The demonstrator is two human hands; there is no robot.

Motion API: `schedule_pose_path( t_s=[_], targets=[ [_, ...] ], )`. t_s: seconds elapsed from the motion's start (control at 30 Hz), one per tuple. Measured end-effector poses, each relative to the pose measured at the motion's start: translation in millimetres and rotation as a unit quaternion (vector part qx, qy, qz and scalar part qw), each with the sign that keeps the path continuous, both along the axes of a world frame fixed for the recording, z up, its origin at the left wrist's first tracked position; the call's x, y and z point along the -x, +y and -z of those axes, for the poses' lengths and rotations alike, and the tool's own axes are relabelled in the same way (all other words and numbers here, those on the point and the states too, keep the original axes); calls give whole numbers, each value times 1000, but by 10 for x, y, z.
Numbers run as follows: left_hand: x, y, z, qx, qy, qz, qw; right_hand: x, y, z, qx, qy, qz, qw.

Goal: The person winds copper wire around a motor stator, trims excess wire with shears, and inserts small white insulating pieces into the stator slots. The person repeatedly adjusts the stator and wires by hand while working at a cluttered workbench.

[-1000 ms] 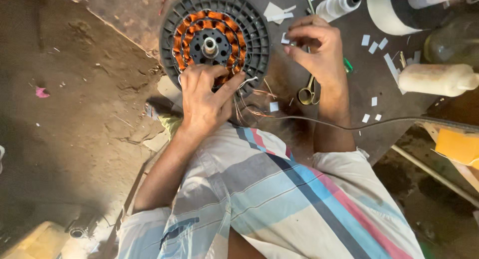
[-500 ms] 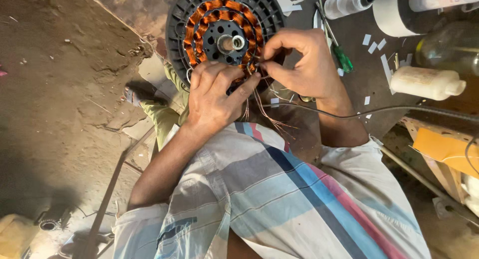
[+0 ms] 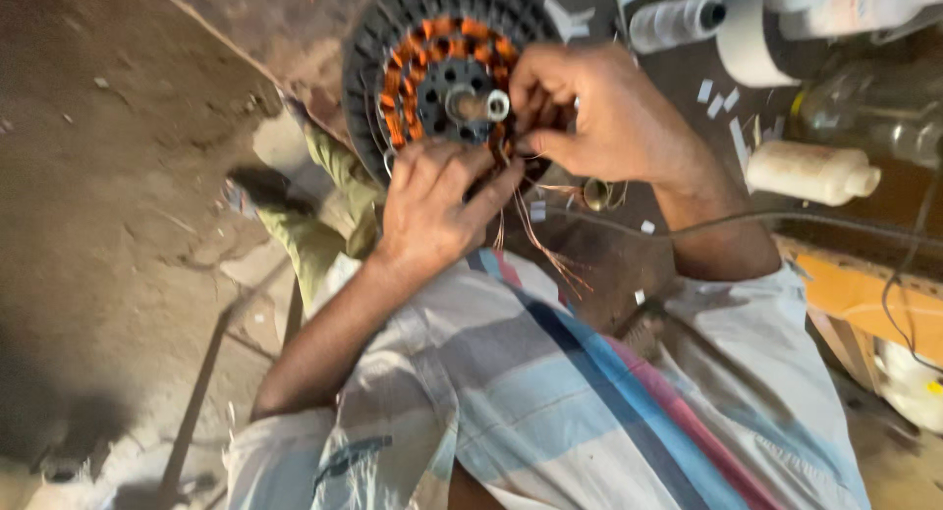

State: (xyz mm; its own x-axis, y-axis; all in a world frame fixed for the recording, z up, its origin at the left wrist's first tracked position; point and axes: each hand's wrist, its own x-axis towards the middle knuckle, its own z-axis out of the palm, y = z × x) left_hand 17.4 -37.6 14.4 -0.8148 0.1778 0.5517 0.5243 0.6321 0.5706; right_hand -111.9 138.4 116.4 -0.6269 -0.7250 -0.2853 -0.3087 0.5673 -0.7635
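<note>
Right hand (image 3: 599, 117) shifted; fingers (image 3: 535, 137) pinching stator (image 3: 442, 78) wires.

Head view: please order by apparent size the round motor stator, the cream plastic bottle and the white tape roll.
1. Round motor stator, clearly largest.
2 and 3. White tape roll and cream plastic bottle look alike; the roll is partly cut off, so I cannot rank them.

The left hand (image 3: 432, 210) presses on the near edge of a round motor stator (image 3: 442, 73) wound with orange copper coils. The right hand (image 3: 599, 112) pinches thin copper wires (image 3: 540, 245) at its right side. Farther right lies a white bottle (image 3: 810, 171).
</note>
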Motion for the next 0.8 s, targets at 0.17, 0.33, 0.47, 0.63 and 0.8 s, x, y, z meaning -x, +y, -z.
schedule_pose_path(
  t_s=[0.17, 0.33, 0.47, 0.63, 0.8],
  targets=[
    [95, -37, -103, -3, 21, -8, 1000, 147, -85, 13, 0, 18, -21, 1000],
    [65, -9, -51, 8, 29, -15, 999, 198, -19, 99, 27, -16, -44, 999],
    [62, 22, -43, 7, 26, -21, 999, 221, -6, 125, -25, 16, -42, 999],
    [54, 32, -116, 11, 26, -24, 999, 226, -77, 7, 22, -36, -59, 997],
    [-25, 127, -103, 21, 10, -29, 999, 179, 213, 197, 21, 42, -80, 996]
  ],
)
